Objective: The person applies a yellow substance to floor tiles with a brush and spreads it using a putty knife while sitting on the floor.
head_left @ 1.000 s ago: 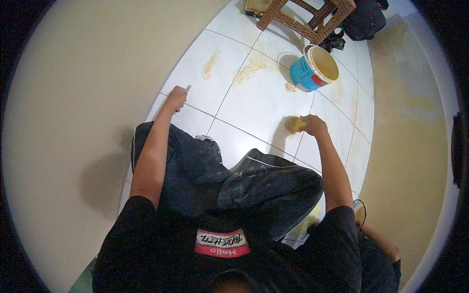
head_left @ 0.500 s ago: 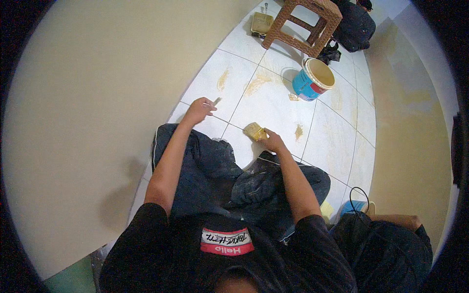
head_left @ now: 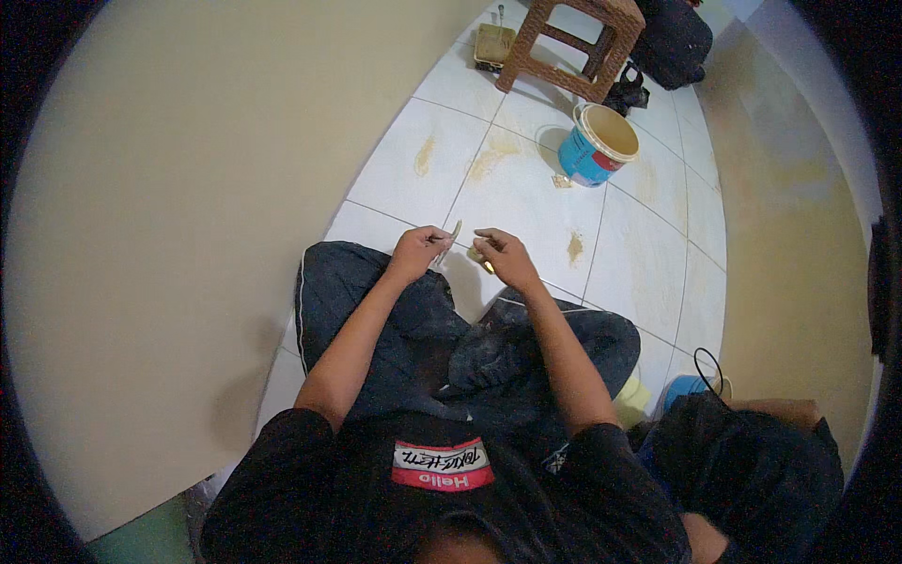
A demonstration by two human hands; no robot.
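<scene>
My left hand [head_left: 415, 254] is closed on a thin, pale flat strip [head_left: 458, 229] that stands edge-on between the fingertips; its kind is hard to make out. Facing it, my right hand [head_left: 505, 257] holds a small yellowish flat piece [head_left: 483, 258], mostly hidden under the palm and fingers. The right index finger reaches out towards the strip, with a small gap between. Both hands are close together above the white tiled floor [head_left: 526, 221], just beyond my crossed legs [head_left: 366, 291].
Further off stand a blue bucket [head_left: 584, 162] with a cream inside, a brown stool [head_left: 554, 75] and a paint tray [head_left: 493, 45]. Beige wall [head_left: 207, 188] rises at the left. A person in dark clothes [head_left: 752, 461] sits close at my right; another dark-clothed person [head_left: 672, 47] is at the far end.
My left hand has moved right with the strip, towards my right hand. My right hand has turned, so the yellowish piece now lies mostly beneath it.
</scene>
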